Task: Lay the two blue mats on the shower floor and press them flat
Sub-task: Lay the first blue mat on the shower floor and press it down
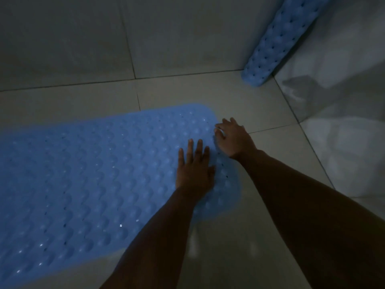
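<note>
Both hands rest on the right end of a blue mat [89, 174] spread across the tiled shower floor [260, 113]. Left hand [194, 170] lies palm down, fingers straight and loose, gripping nothing. Right hand [233, 138] sits at the mat's far right edge with fingers curled; whether it pinches the edge is unclear. A second blue mat [279, 38] stands rolled, leaning in the corner against the wall [83, 38], well apart.
</note>
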Tool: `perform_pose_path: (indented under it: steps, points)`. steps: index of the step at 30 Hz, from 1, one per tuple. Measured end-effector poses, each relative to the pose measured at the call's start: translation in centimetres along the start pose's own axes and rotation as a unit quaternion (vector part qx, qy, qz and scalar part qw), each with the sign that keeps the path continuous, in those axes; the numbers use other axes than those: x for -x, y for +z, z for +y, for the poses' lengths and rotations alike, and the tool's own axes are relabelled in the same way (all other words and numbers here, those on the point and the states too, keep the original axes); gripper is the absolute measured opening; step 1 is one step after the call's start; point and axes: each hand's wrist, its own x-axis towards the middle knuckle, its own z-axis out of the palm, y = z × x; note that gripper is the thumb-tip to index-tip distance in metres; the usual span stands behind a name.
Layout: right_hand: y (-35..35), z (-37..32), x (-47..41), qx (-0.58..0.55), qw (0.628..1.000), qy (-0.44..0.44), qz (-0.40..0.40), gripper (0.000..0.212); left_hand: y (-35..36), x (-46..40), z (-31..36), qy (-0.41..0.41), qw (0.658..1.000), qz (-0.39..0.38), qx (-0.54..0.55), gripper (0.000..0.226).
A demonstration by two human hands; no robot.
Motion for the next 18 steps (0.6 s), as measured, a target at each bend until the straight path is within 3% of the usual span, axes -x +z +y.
perform_pose_path:
  steps: [6,10,16,18]
  points:
    - [2.5,3.1,0.1,-0.021,1.0,-0.007,0.007,0.05,2.1,0.2,0.5,0.016,0.999,0.001,-0.041,0.088]
    - [3.3,3.2,0.4,-0.055,0.998,-0.005,0.028,0.05,2.1,0.0,0.6,0.011,1.0,0.014,-0.007,0.084]
    - [1.5,2.4,2.7,-0.061,0.998,-0.013,0.025,0.042,-1.1,-2.3,0.5,-0.008,0.992,-0.114,0.047,0.075]
    - [1.4,2.3,4.6,-0.037,0.999,-0.023,0.017,0.045,-4.1,-3.8,0.3,-0.02,0.986,-0.142,0.083,0.061]
